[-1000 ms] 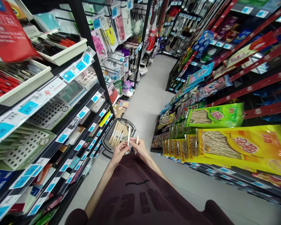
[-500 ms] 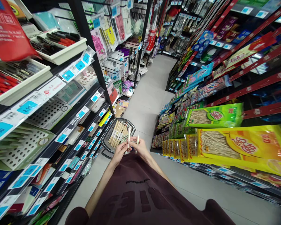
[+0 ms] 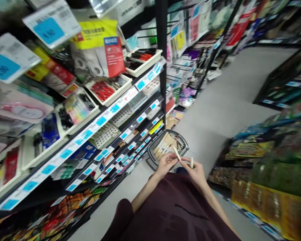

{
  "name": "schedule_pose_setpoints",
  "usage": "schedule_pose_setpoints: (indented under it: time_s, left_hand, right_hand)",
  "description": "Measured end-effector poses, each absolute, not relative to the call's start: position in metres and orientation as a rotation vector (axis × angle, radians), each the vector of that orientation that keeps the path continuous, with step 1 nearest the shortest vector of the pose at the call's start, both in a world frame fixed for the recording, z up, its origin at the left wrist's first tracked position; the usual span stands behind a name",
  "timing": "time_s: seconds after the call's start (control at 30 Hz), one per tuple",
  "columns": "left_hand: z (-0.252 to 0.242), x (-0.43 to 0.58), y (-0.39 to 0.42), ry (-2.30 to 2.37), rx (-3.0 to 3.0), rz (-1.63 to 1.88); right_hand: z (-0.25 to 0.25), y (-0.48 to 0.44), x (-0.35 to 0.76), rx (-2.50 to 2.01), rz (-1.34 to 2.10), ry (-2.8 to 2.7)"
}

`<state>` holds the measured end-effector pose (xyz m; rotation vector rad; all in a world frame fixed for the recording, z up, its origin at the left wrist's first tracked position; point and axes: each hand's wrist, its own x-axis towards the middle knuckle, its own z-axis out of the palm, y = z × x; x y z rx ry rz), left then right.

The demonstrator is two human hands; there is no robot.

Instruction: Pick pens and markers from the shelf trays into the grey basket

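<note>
Both my hands are close together in front of my body, over the near edge of a dark shopping basket (image 3: 153, 146). My left hand (image 3: 166, 164) pinches a slim cream-coloured pen (image 3: 176, 153) that points up and away. The fingers of my right hand (image 3: 196, 172) are closed around a second short, cream, pen-like piece (image 3: 191, 162), and their tips reach the lower end of the left pen. Whether that piece is a whole pen or a cap is blurred. Inside the basket lie several beige pen-like sticks (image 3: 165, 143), some in clear wrapping.
On the left, a shelf holds white trays of pens (image 3: 110, 90) above rows of blue price tags (image 3: 100, 121). Hanging snack packets (image 3: 271, 197) line the right side. A grey floor aisle (image 3: 210, 110) runs between them, with another rack (image 3: 286, 80) farther off.
My view has swung left, bringing more of the stationery shelf in. Hands and basket now appear farther right. The pen in my left hand leans more, and both hands still hold their pieces.
</note>
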<state>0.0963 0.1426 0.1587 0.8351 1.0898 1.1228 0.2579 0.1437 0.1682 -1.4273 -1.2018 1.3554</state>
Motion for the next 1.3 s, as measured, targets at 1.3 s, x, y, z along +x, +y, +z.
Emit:
schedule_pose_setpoints:
  time_s: [1.3]
  left_hand:
    - [0.299, -0.169, 0.186, 3.217, 1.258, 1.515]
  right_hand:
    - [0.143, 0.129, 0.260, -1.564, 1.341, -1.306]
